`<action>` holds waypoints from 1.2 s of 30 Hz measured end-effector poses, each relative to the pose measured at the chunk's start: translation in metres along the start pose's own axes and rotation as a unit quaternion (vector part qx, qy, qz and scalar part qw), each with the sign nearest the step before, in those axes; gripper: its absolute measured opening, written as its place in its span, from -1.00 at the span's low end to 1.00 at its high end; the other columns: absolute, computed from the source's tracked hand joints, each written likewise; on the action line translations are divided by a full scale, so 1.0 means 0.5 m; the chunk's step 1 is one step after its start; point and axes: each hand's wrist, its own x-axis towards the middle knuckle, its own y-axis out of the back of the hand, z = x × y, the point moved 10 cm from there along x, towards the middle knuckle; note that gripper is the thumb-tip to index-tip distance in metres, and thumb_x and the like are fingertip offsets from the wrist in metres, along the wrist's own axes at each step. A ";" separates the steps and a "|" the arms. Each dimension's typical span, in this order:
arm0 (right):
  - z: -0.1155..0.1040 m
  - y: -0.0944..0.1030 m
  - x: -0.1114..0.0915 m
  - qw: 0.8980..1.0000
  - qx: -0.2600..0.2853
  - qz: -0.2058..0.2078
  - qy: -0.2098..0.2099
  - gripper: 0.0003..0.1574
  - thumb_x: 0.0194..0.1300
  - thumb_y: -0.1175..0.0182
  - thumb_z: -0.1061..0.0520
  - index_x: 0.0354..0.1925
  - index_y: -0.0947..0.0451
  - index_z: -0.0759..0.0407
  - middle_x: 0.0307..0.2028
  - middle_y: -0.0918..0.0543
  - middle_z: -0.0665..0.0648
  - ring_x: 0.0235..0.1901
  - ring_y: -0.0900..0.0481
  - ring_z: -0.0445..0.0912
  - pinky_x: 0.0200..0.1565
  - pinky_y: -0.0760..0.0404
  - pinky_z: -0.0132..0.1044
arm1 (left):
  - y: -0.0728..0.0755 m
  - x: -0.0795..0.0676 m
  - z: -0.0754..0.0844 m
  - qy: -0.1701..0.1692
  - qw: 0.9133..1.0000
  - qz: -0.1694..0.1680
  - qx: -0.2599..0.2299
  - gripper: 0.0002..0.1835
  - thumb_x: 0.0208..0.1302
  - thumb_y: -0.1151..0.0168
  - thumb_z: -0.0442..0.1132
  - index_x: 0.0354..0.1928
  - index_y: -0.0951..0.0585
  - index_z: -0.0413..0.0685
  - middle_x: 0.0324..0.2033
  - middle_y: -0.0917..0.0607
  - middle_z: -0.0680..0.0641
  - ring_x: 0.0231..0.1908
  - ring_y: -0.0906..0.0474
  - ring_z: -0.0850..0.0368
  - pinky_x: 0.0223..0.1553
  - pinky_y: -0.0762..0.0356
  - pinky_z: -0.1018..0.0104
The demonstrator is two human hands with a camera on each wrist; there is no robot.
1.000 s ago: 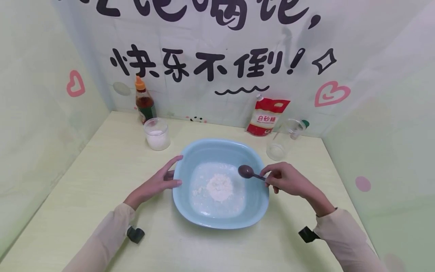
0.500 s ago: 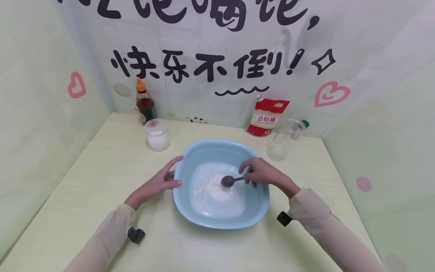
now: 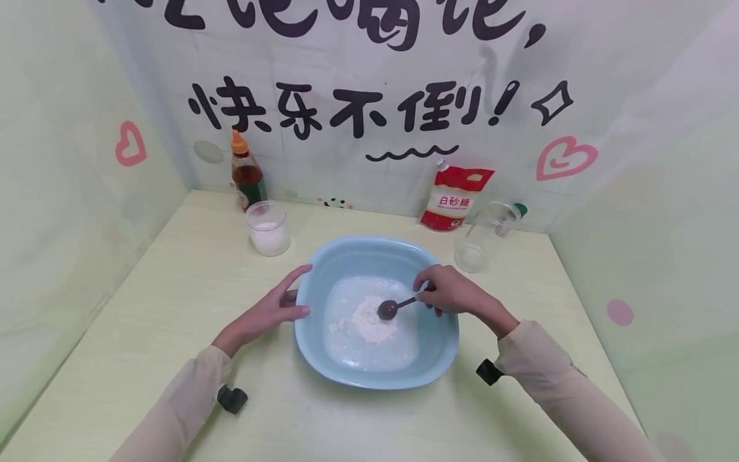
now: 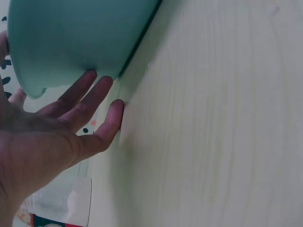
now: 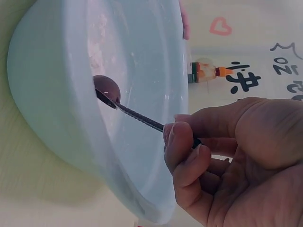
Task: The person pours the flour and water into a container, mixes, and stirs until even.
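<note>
Spoon (image 3: 389, 310) inside the basin (image 3: 369, 255), tip at the powder (image 3: 369, 328), contact unclear; handle pinched in the right hand (image 3: 453, 290). Likely light, stiff, slick if wet: best held right there, well back! Left hand (image 3: 267, 313), fingers extended, against the basin's side.

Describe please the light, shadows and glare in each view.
Head view: bright, fairly even light, small glints inside the blue basin; left wrist view: dimmer, soft shadow on the table beside the left hand; right wrist view: pale sheen inside the basin, spoon fairly sharp.
</note>
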 end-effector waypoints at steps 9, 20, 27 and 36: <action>0.007 0.009 -0.002 0.998 0.002 0.057 0.009 -0.82 0.39 -0.16 0.29 -0.15 -0.69 0.31 -0.55 -0.62 0.11 -0.65 -0.52 -0.10 -0.39 -0.63 -0.31 | -0.002 -0.002 -0.001 0.005 1.000 -0.002 -0.002 -0.13 0.40 -0.22 -0.08 0.57 0.06 0.40 0.37 -0.39 -0.39 0.32 -0.43 -0.34 0.35 -0.30 -0.29; -0.019 -0.017 0.011 0.996 0.044 0.064 0.046 -0.81 0.41 -0.14 0.31 -0.15 -0.70 0.28 -0.55 -0.61 0.13 -0.65 -0.52 -0.09 -0.41 -0.62 -0.32 | 0.000 -0.001 0.001 0.004 1.000 0.005 0.001 -0.13 0.38 -0.24 -0.08 0.57 0.04 0.37 0.37 -0.38 -0.40 0.31 -0.43 -0.36 0.32 -0.35 -0.26; -0.037 -0.042 0.005 0.997 0.010 0.009 0.078 -0.80 0.38 -0.15 0.34 -0.23 -0.72 0.22 -0.63 -0.55 0.02 -0.69 -0.46 -0.16 -0.49 -0.55 -0.36 | -0.001 -0.001 0.002 0.003 1.000 0.005 0.001 -0.12 0.38 -0.25 -0.09 0.57 0.04 0.37 0.37 -0.39 -0.41 0.32 -0.43 -0.35 0.33 -0.36 -0.24; -0.007 0.000 0.003 0.999 -0.035 0.005 0.037 -0.82 0.35 -0.17 0.36 -0.28 -0.71 0.25 -0.59 -0.56 0.08 -0.67 -0.44 -0.12 -0.52 -0.52 -0.35 | -0.001 -0.001 0.004 -0.002 1.000 0.003 -0.004 -0.12 0.38 -0.25 -0.10 0.57 0.04 0.35 0.37 -0.39 -0.42 0.33 -0.41 -0.36 0.35 -0.32 -0.26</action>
